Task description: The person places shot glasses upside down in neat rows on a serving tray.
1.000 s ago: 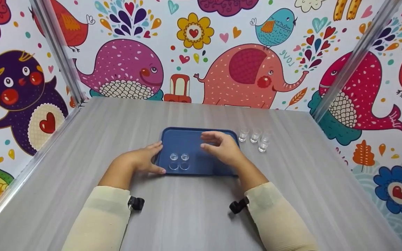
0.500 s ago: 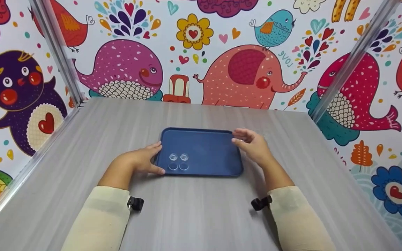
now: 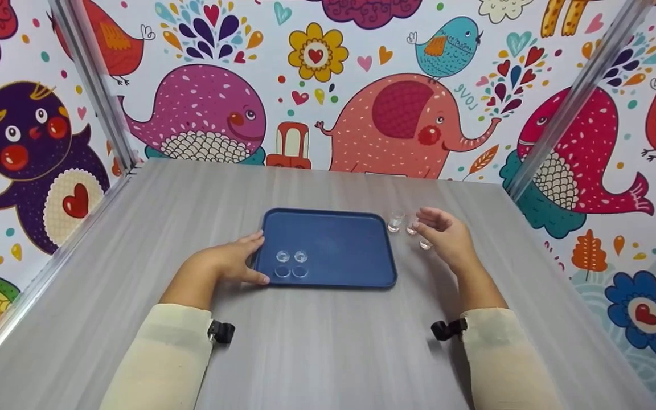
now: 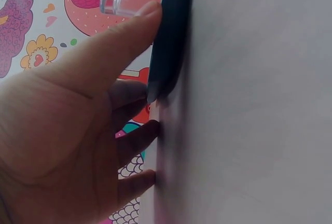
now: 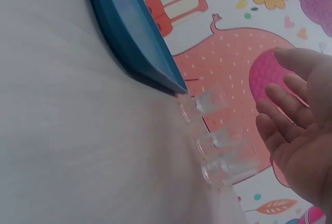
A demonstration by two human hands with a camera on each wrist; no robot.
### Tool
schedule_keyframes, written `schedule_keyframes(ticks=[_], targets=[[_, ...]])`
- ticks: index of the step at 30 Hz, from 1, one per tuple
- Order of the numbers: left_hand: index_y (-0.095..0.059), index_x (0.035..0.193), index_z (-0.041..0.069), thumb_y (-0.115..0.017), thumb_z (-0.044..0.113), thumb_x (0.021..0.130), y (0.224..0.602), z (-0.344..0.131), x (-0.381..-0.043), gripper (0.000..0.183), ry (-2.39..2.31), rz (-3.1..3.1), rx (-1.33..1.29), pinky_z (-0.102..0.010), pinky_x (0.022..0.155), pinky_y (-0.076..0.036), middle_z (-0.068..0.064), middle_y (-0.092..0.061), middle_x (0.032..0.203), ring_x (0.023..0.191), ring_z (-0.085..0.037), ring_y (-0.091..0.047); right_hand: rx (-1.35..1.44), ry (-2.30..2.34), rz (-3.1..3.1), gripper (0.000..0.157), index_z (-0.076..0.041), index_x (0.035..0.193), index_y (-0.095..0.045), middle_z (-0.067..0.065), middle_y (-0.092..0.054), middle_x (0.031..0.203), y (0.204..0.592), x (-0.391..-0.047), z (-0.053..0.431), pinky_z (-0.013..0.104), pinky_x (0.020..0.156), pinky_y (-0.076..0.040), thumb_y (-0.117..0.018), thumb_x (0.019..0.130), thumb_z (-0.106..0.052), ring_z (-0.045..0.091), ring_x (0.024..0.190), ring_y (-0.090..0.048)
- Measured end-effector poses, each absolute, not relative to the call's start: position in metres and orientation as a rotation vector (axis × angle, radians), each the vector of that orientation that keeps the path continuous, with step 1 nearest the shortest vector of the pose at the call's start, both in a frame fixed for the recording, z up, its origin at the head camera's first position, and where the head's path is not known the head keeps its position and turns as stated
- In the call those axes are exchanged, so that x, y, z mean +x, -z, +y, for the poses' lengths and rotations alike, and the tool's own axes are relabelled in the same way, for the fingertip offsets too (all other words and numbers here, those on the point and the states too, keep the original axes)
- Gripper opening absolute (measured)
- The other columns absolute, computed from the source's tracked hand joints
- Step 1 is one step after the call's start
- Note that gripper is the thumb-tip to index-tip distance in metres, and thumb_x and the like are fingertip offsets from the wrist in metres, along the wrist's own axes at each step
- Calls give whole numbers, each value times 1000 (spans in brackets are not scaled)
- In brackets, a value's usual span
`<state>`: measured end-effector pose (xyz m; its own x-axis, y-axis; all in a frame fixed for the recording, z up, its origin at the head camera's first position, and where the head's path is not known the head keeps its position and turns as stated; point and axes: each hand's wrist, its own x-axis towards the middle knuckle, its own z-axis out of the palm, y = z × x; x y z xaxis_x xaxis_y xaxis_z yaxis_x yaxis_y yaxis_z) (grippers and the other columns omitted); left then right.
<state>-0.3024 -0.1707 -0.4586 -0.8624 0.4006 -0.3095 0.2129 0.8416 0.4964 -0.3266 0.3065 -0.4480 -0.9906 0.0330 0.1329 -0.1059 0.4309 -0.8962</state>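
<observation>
A blue tray [image 3: 339, 250] lies on the table. My left hand [image 3: 231, 262] rests at its left side, thumb touching the rim by the near corner and the other fingers spread along the edge. Two small clear shot glasses [image 3: 291, 264] stand side by side near the tray's front left, apparently upside down. Right of the tray, my right hand [image 3: 447, 236] hovers over more clear shot glasses [image 3: 394, 223], fingers loosely bent and holding nothing. It partly hides some of them in the head view. The right wrist view shows a gap between the hand and the glasses [image 5: 212, 141].
The grey wood-grain table [image 3: 328, 353] extends around the tray. Walls with printed cartoon animals [image 3: 396, 125] stand behind and at the sides, with metal posts [image 3: 97, 85] at the corners.
My right hand has moved from above the tray to the right, over the loose glasses beside it. My left hand and the tray have stayed in place.
</observation>
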Motion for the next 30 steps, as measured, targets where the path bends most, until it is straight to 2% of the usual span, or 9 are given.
schedule_keyframes(ticks=[4,7,10,14,17,19,23,27,30], targets=[[-21,171,7,-84,50,91,459,-170,-303,111,-649,2607,464,-63,136,-15,-9,-9,183,168,-42,-12,7,-1559,-2554,55,-9,147,-63,14,-67,149,447,-327,318,13,101,-54,-77,100,-36,26,137,-64],[-21,171,5,-83,49,91,459,-171,-303,111,-647,2606,481,-62,136,-16,-11,-9,183,168,-42,-13,-46,-1564,-2546,56,-10,148,-62,14,-64,152,447,-328,327,28,115,-54,-76,101,-36,27,142,-60],[-20,171,4,-83,49,91,459,-171,-303,111,-646,2606,487,-62,136,-15,-11,-9,183,168,-43,-12,-97,-1587,-2549,61,-12,152,-59,14,-60,157,450,-330,334,43,125,-47,-76,100,-40,28,148,-55],[-20,171,4,-83,50,91,459,-171,-304,111,-640,2609,489,-62,136,-15,-11,-9,183,168,-43,-12,-160,-1601,-2559,68,-11,155,-54,14,-55,162,456,-333,343,50,130,-40,-77,99,-42,31,154,-48],[-20,171,5,-83,50,92,459,-171,-304,110,-631,2611,487,-62,136,-15,-11,-9,183,168,-43,-12,-246,-1619,-2582,69,-11,157,-51,13,-53,163,461,-335,346,49,130,-40,-77,99,-39,31,154,-48],[-20,171,6,-83,50,92,459,-171,-304,110,-627,2610,482,-62,136,-15,-11,-9,183,168,-43,-12,-305,-1642,-2604,69,-12,159,-49,13,-53,163,465,-336,345,48,126,-45,-76,100,-37,31,151,-50],[-20,172,7,-82,51,92,458,-170,-304,110,-626,2608,471,-64,136,-14,-9,-8,183,168,-44,-11,-358,-1670,-2655,67,-10,159,-48,14,-54,160,473,-339,344,35,109,-57,-75,102,-31,29,137,-57],[-20,172,7,-82,51,92,457,-170,-303,110,-635,2606,466,-64,135,-14,-9,-8,183,168,-45,-11,-346,-1616,-2728,64,-7,155,-52,16,-57,155,481,-341,343,23,92,-56,-76,100,-28,26,127,-60],[-20,172,7,-83,50,92,458,-170,-303,110,-635,2607,466,-64,135,-15,-9,-8,183,167,-45,-11,-302,-1543,-2764,61,-3,150,-56,19,-61,149,484,-342,344,21,85,-55,-78,99,-27,26,121,-61]])
